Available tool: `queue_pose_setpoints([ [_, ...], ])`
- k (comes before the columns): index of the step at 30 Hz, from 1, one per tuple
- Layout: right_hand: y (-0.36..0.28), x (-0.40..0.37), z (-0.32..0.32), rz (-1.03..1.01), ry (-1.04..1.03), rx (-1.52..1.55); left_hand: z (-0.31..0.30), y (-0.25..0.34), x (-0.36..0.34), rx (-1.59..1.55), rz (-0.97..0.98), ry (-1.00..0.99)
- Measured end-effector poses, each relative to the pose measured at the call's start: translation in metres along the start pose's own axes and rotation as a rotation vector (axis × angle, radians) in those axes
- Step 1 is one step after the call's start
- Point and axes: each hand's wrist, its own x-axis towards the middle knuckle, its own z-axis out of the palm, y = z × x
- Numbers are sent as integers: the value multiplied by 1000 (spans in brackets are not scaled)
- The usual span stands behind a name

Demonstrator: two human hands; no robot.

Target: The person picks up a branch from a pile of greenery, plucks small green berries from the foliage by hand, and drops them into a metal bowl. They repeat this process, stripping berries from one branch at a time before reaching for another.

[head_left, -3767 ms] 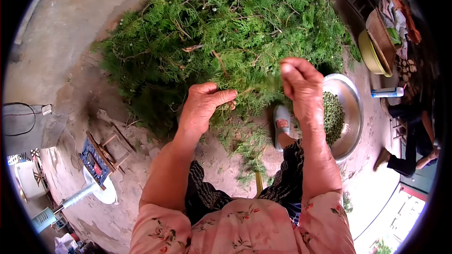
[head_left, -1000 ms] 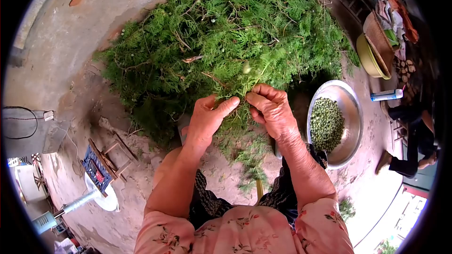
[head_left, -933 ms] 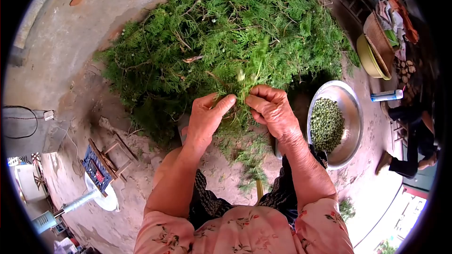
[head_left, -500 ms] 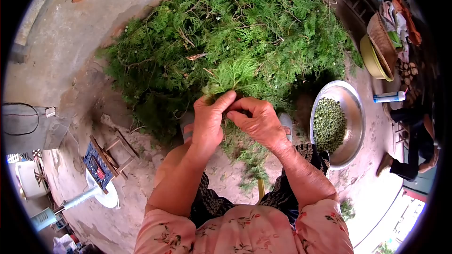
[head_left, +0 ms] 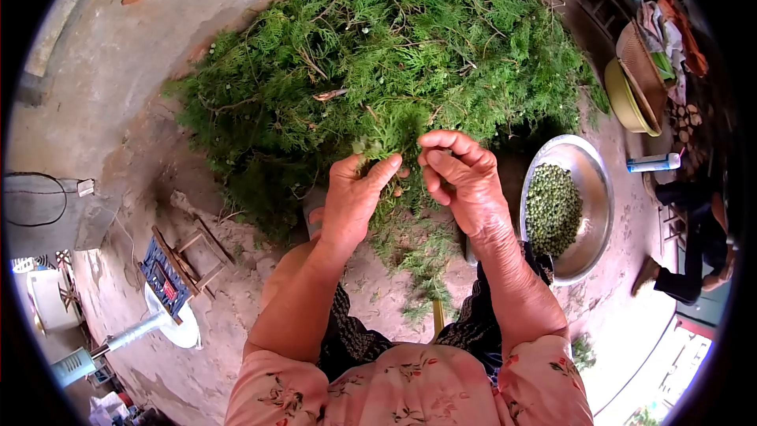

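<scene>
— Left hand (head_left: 351,201)?
— Closed on sprig (head_left: 377,143), thumb pressed over stem, at near edge of branch pile (head_left: 394,47).
— Right hand (head_left: 465,181)?
— Just beside left, fingers curled inward; hold not discernible. Bowl (head_left: 604,189) of green seeds (head_left: 552,209) further right.

**Illumination and Image Quality**

We record soft, even daylight from above. No hard-edged shadows fall on the pale bare ground (head_left: 118,55). The deepest shade lies at the near right edge of the large heap of green conifer branches (head_left: 394,39), beside the round shiny metal basin (head_left: 597,185), whose bare inner wall carries a mild sheen. We note blown-out white at the lower right margin. Fisheye optics bend straight lines and squeeze objects at the rim, and a black vignette closes all corners. The left hand (head_left: 351,201), the right hand (head_left: 465,185) and the thin green sprig (head_left: 369,146) pinched by the left hand render sharp, without smear.
</scene>
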Motion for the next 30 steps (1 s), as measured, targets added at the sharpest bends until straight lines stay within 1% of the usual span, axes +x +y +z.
queue_pose_setpoints([
  [2, 2, -1, 3, -102, -20, -237, 3, 0, -2, 47, 2, 3],
  [3, 8, 2, 0, -267, -28, -359, 1, -1, -2, 166, 60, -35],
  [4, 8, 2, 1, -266, -25, -360, -1, -3, -2, 284, 118, -73],
  [6, 7, 3, 0, -286, -11, -460, -5, -14, 0, 310, 122, -82],
  [7, 7, 3, -1, -287, -8, -461, -8, -20, 3, 447, 239, -72],
  [8, 9, 3, -3, -294, -63, -475, -9, -20, 3, 584, 356, -60],
  [9, 10, 3, -4, -300, -119, -488, -9, -19, 2, 583, 355, -62],
  [11, 12, 3, -1, -315, -111, -501, -8, -13, -1, 804, 459, -43],
  [12, 13, 2, 1, -328, -102, -514, -7, -11, -2, 804, 456, -43],
  [14, 14, 2, 0, -314, -102, -518, -5, -7, -1, 878, 554, -56],
  [16, 16, 3, -1, -301, -102, -523, -6, -10, -2, 894, 546, -70],
  [18, 19, 4, -2, -293, -65, -591, -6, -11, -4, 909, 536, -84],
  [21, 21, 4, -2, -311, -83, -664, -4, -9, -6, 895, 539, -82],
  [22, 19, 2, 0, -311, -83, -664, -4, -8, -6, 863, 504, -99],
  [24, 12, -1, 5, -9, -53, -466, -5, -7, -7, 831, 472, -114],
  [25, 10, -2, 4, -12, -54, -466, -5, -7, -8, 646, 375, -159],
  [26, 7, -2, 2, 69, -78, -256, -5, -6, -8, 460, 276, -203],
  [27, 5, -2, -1, 148, -103, -45, -5, -3, -8, 461, 279, -203],
  [28, 4, -1, -5, 146, -107, -46, -5, 1, -8, 431, 208, -207],
  [29, 4, 0, -10, 154, -154, 109, -6, 3, -9, 400, 135, -211],
  [30, 4, 1, -13, 160, -200, 265, -7, 2, -7, 401, 137, -211],
])
